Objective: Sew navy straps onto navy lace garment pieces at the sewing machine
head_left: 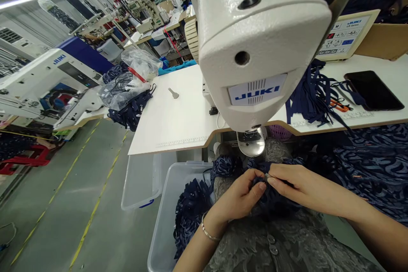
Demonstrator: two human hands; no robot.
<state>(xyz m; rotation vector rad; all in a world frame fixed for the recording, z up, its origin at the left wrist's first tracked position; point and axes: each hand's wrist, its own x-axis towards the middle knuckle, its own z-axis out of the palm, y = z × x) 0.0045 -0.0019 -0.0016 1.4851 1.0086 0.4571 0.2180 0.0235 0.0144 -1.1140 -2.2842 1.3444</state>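
My left hand [242, 195] and my right hand [296, 185] meet over my lap, both pinched on a piece of dark navy patterned fabric [270, 197]. A small metal piece shows between the fingertips; I cannot name it. A thin bracelet circles my left wrist. Just above the hands hangs the head of a white JUKI sewing machine [255, 46], with its metal foot part [251, 142] right over the fabric. More navy fabric [369, 165] spreads to the right.
A clear plastic bin [165, 221] with navy pieces stands at my left knee, a second bin [140, 182] beside it. The white table [172, 123] bears a plastic bag [130, 80], navy strips [312, 97], a dark phone [372, 90] and a control panel [346, 36]. Another JUKI machine [47, 80] is left.
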